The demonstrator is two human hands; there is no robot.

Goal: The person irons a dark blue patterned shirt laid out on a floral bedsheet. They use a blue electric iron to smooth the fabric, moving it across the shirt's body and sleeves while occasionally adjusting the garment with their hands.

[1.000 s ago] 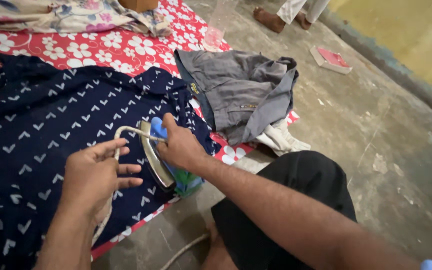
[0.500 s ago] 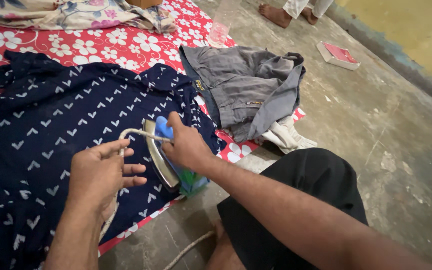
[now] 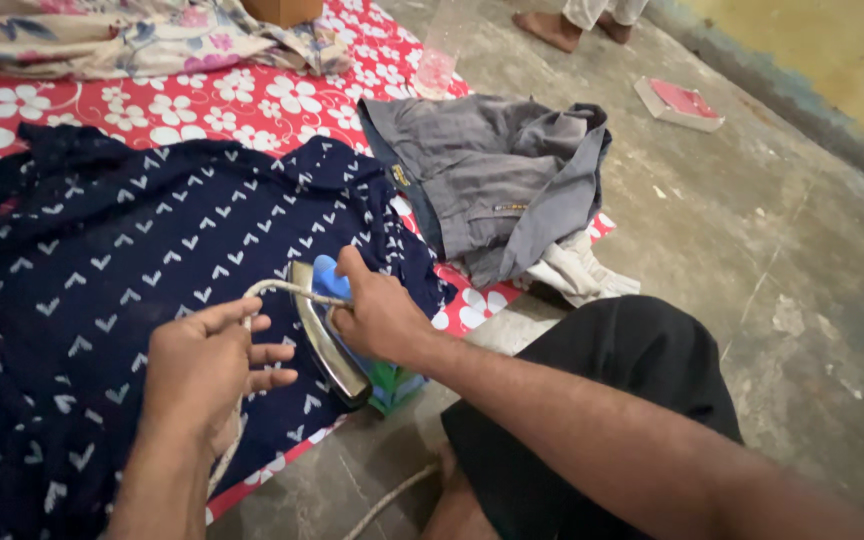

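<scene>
Barely shifted: right hand (image 3: pixel 380 318) still grips tilted blue iron (image 3: pixel 337 335); left hand (image 3: pixel 202 370) loosely holds its cord (image 3: pixel 277 288) over navy garment (image 3: pixel 102 270).

Both forearms are bare, with no sleeves, watch or rings showing on the left hand (image 3: pixel 207 370) or the right hand (image 3: pixel 380 315). The legs are covered in plain black trousers (image 3: pixel 602 400), the cloth smooth and unmarked over the knee.
</scene>
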